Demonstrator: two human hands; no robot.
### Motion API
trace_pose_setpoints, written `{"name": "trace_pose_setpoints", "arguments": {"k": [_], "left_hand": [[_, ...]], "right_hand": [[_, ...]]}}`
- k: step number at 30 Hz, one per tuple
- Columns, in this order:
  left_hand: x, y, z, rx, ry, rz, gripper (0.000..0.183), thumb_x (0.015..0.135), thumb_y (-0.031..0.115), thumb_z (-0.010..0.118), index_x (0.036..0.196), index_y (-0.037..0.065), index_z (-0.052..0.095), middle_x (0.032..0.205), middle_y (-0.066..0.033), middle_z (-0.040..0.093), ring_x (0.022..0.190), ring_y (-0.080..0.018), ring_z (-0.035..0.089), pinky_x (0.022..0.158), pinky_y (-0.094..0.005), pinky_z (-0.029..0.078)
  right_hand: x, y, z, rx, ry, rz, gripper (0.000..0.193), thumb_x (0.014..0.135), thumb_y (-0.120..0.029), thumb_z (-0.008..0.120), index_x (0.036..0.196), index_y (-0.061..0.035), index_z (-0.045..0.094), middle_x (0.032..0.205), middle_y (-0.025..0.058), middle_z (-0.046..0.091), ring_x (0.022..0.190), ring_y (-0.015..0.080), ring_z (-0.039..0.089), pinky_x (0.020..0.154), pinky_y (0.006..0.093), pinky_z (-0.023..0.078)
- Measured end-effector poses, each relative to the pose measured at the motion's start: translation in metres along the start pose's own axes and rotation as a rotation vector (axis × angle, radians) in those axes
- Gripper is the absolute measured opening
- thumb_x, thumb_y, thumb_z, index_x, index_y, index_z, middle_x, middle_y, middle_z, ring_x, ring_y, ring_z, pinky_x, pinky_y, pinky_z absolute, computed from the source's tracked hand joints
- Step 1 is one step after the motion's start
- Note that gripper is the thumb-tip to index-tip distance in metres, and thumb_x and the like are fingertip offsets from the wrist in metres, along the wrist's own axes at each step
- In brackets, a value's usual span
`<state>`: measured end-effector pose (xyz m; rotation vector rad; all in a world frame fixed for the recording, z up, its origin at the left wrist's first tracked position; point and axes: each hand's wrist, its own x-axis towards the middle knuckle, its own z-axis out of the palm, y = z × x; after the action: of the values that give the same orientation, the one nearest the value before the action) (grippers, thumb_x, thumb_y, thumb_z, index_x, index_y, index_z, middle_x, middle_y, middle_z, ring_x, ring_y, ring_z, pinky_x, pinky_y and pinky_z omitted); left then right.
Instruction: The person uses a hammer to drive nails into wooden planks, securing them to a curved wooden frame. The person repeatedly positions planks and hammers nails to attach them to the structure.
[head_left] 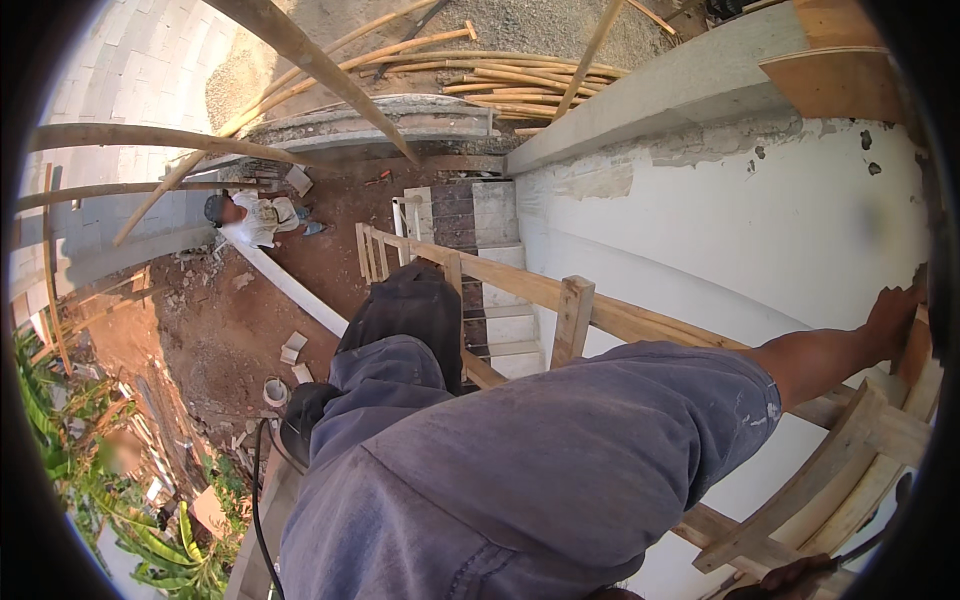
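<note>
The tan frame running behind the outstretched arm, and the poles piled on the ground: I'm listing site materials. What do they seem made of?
Frame: apparently bare sawn timber, from its squared, tan pieces.
Poles: unpainted, perhaps bamboo or slim timber; they're round and yellowish.

No lettering, label, number or sign can be read anywhere in this view.
</note>
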<state>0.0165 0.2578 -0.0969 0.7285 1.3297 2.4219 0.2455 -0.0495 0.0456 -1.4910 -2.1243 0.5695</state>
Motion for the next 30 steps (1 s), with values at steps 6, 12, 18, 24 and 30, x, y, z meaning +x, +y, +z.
{"name": "trace_pose_setpoints", "arguments": {"k": [6, 12, 18, 24, 30], "left_hand": [[-0.009, 0.008, -0.036, -0.424, -0.223, 0.003, 0.054, 0.078, 0.023, 0.074, 0.125, 0.007, 0.052, 0.094, -0.0102, 0.066, 0.088, -0.0279, 0.067, 0.077, -0.0402, 0.052], [-0.009, 0.027, -0.017, -1.087, -0.214, -0.188, 0.029, 0.098, 0.022, 0.06, 0.122, 0.007, 0.054, 0.095, -0.0045, 0.069, 0.084, -0.0166, 0.067, 0.077, -0.0305, 0.055], [-0.012, 0.016, -0.045, -0.374, -0.209, -0.039, 0.025, 0.09, 0.018, 0.069, 0.109, 0.013, 0.053, 0.093, -0.0051, 0.072, 0.081, -0.0139, 0.069, 0.073, -0.0297, 0.054], [-0.016, 0.02, -0.05, -0.249, -0.153, 0.103, 0.039, 0.08, 0.02, 0.076, 0.109, 0.018, 0.049, 0.091, -0.0087, 0.071, 0.083, -0.0267, 0.068, 0.08, -0.0377, 0.049], [-0.014, 0.013, -0.043, -0.098, -0.138, 0.115, 0.056, 0.071, 0.023, 0.083, 0.114, 0.016, 0.047, 0.09, -0.0074, 0.071, 0.083, -0.0313, 0.063, 0.086, -0.039, 0.04]], "right_hand": [[0.003, -0.027, 0.041, -0.68, 0.198, -0.527, 0.037, 0.106, -0.037, 0.046, 0.101, -0.0006, 0.054, 0.073, 0.0038, 0.049, 0.064, 0.0141, 0.041, 0.058, 0.0316, 0.036], [0.03, -0.054, 0.046, -0.75, 0.026, -0.489, 0.036, 0.094, -0.036, 0.068, 0.095, -0.0013, 0.059, 0.072, 0.0113, 0.061, 0.059, 0.0281, 0.061, 0.055, 0.0376, 0.047], [0.074, -0.096, 0.064, -0.944, -0.072, -0.794, 0.037, 0.094, -0.039, 0.067, 0.09, -0.0035, 0.058, 0.069, 0.0131, 0.061, 0.058, 0.0316, 0.06, 0.055, 0.0406, 0.047], [0.104, -0.106, 0.055, -1.128, 0.008, -0.436, 0.037, 0.092, -0.036, 0.068, 0.082, -0.003, 0.054, 0.064, 0.0135, 0.059, 0.058, 0.0324, 0.06, 0.055, 0.0418, 0.045], [0.098, -0.084, 0.05, -1.11, -0.025, -0.695, 0.034, 0.091, -0.032, 0.069, 0.081, -0.0053, 0.052, 0.063, 0.0129, 0.06, 0.057, 0.0338, 0.06, 0.055, 0.043, 0.046]]}}
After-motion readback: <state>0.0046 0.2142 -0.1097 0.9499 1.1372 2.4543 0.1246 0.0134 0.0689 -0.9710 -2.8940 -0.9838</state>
